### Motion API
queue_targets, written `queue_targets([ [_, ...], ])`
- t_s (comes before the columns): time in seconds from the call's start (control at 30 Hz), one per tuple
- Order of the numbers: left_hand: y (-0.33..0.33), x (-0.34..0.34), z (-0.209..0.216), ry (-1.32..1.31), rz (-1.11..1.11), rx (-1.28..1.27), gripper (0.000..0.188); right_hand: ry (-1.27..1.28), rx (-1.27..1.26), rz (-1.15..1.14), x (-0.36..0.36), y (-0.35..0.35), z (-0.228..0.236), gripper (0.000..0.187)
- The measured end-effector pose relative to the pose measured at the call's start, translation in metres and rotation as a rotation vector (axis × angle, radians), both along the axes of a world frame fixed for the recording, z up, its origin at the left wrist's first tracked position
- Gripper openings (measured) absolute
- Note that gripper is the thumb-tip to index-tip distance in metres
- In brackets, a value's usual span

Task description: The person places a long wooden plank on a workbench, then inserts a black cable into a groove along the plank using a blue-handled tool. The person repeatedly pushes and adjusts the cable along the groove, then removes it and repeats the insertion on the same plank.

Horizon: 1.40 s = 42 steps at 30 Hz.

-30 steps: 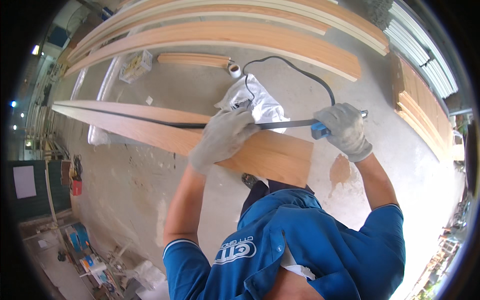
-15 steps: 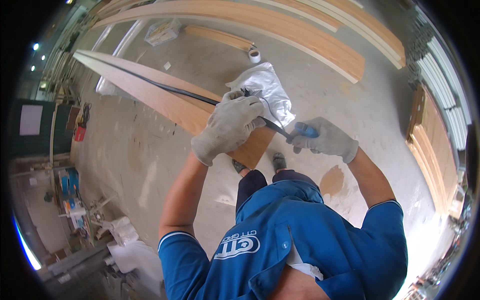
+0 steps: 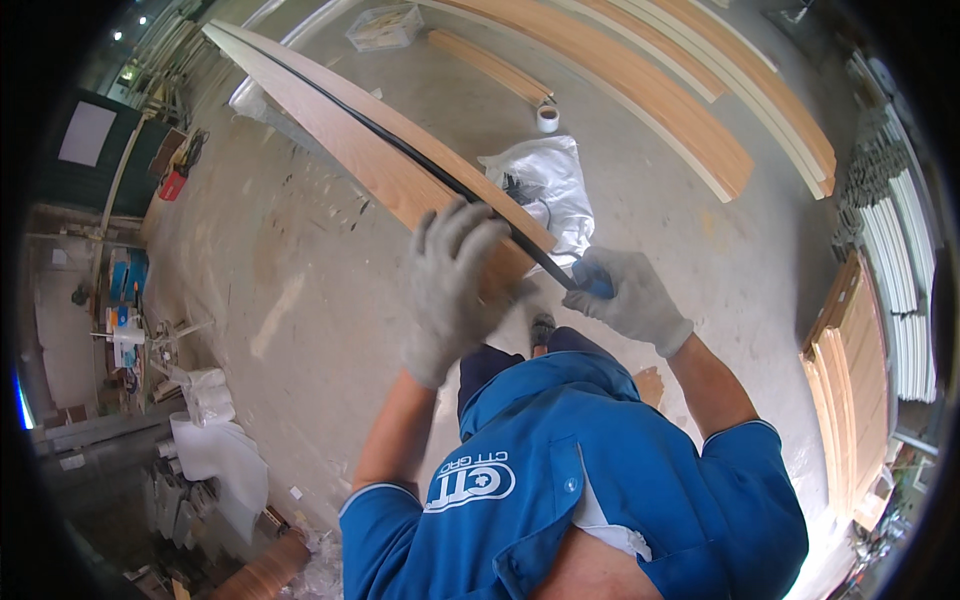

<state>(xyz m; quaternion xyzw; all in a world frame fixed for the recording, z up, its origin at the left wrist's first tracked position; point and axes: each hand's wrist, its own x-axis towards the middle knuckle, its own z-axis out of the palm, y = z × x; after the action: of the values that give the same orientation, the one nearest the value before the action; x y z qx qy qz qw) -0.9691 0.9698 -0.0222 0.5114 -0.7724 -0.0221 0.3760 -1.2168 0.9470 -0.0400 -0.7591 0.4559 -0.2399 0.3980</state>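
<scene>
Grey-gloved right hand (image 3: 632,300) grips a blue handheld tool (image 3: 593,279) beside a flat black strip (image 3: 400,147), perhaps steadying it; left hand (image 3: 455,290) (gloved too) splays.

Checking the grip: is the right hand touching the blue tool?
Touching: the head view shows the gloved right hand closed around the blue tool.

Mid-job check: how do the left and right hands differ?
The left hand is open with fingers parted; the right hand curls around a blue tool. The left hand overlaps the wooden board in view; the right hand lies to its right. Both wear grey gloves.
</scene>
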Motion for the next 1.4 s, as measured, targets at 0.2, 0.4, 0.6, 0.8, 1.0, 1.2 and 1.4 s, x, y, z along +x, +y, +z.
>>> queue_targets([
  [0.2, 0.012, -0.019, -0.045, -0.045, 0.101, -0.095, 0.061, -0.179, 0.186, 0.033, 0.000, 0.008, 0.002, 0.026],
  [0.4, 0.011, -0.010, -0.044, -0.029, 0.044, -0.071, 0.065, -0.115, 0.267, 0.082, -0.012, 0.015, 0.007, 0.030],
  [0.6, 0.007, -0.006, -0.040, -0.054, -0.044, -0.089, 0.070, -0.177, 0.424, 0.134, -0.017, 0.028, 0.003, 0.028],
  [0.8, 0.006, -0.005, -0.039, -0.105, -0.044, -0.103, 0.072, -0.241, 0.573, 0.130, -0.019, 0.033, 0.016, 0.021],
  [1.0, 0.004, -0.004, -0.038, -0.116, -0.037, -0.105, 0.066, -0.272, 0.663, 0.111, -0.012, 0.027, 0.016, 0.020],
  [1.2, 0.004, -0.007, -0.040, -0.135, -0.045, -0.136, 0.057, -0.075, 0.453, 0.113, -0.015, 0.028, 0.014, 0.025],
  [1.4, 0.003, -0.006, -0.035, -0.261, -0.059, -0.187, 0.035, -0.094, 0.497, 0.218, -0.013, 0.029, 0.013, 0.031],
])
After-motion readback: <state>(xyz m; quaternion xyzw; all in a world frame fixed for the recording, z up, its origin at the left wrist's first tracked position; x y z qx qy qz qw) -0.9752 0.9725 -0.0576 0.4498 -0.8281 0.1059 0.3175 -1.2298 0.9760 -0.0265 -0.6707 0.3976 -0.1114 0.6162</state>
